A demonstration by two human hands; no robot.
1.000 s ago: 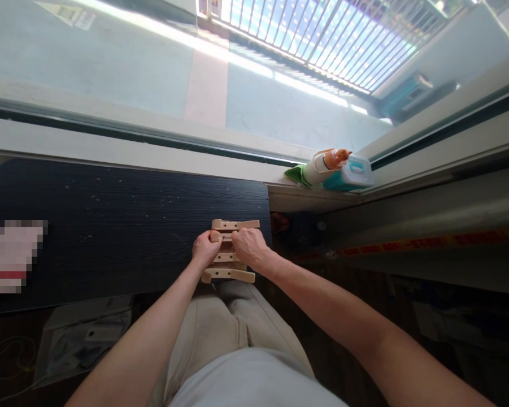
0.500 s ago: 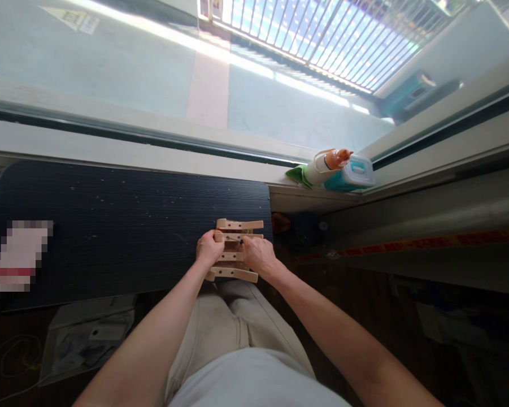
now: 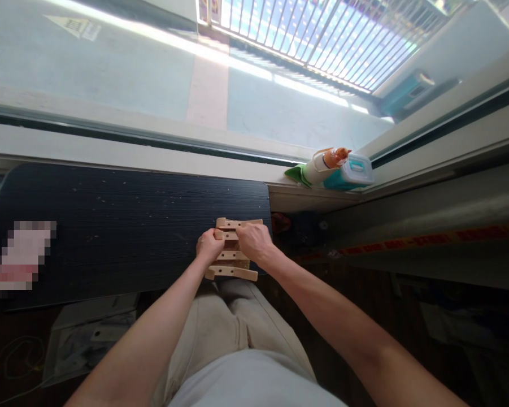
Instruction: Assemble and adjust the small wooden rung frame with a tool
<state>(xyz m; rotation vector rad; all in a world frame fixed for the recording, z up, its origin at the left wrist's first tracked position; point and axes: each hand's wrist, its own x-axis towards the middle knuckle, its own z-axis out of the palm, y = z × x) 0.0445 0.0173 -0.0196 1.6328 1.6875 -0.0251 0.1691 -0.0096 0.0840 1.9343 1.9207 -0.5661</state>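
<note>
A small light-wood assembly [image 3: 233, 264] of several parallel slats lies at the near right corner of a dark table [image 3: 110, 226]. My left hand [image 3: 209, 245] is closed around the left end of one of the upper slats. My right hand [image 3: 254, 241] rests on top of the assembly, fingers curled and pinching the same slat from the right. The middle of the assembly is hidden under both hands.
A white bottle with an orange cap [image 3: 324, 164] and a teal-lidded box [image 3: 351, 172] stand on the window sill to the right. A blurred pink-white patch [image 3: 19, 254] lies at the table's left. Clear plastic bags [image 3: 85, 336] sit on the floor below the table.
My right hand has slid a little up and left over the wooden assembly. My left hand has kept its grip in nearly the same spot.
</note>
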